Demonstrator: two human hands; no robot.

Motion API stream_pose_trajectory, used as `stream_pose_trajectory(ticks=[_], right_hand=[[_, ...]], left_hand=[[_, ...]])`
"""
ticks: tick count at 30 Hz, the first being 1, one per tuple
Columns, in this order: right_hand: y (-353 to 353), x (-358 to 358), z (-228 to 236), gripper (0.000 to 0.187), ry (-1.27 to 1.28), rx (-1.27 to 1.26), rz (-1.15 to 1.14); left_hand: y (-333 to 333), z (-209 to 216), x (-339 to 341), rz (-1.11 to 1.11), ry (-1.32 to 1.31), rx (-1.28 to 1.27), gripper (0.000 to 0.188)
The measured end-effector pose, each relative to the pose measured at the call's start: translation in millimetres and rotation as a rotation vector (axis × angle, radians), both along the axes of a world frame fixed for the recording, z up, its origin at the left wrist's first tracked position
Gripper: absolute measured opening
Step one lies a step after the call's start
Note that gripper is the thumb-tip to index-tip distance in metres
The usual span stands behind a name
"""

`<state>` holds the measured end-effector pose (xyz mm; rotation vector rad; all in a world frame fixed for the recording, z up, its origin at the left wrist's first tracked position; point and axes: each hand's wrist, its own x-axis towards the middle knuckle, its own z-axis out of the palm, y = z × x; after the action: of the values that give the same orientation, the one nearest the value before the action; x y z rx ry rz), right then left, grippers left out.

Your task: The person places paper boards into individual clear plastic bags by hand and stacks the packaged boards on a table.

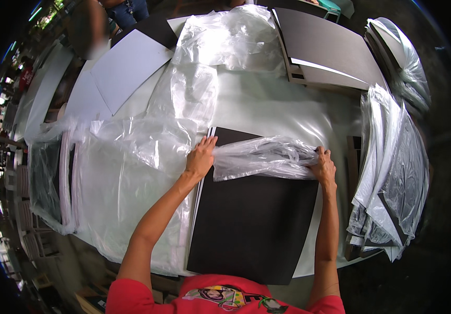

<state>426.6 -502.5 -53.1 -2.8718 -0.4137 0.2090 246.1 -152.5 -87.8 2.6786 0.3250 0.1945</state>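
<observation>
Pale surface (267, 107) was found carrying large sheets and loose film, with the black board (257, 225) lying flat at its near edge, directly before the person. White edges of further sheets showed along the board's left side. Clear plastic (267, 159) lay gathered in a band across the board's upper part. The right hand (325, 166) had its grip closed on the band's right end; the left hand (201, 157) touched the board's left edge at the other end, though whether that grip pinched film could not be told. The step was judged to be handling film over the board, fitting or removing undetermined; the next move appeared to call for an even pull, both ends level. Beyond lay white sheets (131, 70) at upper left, dark boards (330, 47) at upper right, and film-wrapped bundles (387, 172) at right.
</observation>
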Motion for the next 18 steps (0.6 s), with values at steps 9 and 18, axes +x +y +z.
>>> stream_pose_trajectory(ticks=[9,18], right_hand=[[-6,8,-10,0.067,0.023,-0.021,-0.077],[4,-4,26,0.034,-0.2,-0.105,0.002]], left_hand=[[4,2,31,-0.016,-0.064,0.069,0.062],[17,16,46,-0.136,0.156,0.162,0.06]])
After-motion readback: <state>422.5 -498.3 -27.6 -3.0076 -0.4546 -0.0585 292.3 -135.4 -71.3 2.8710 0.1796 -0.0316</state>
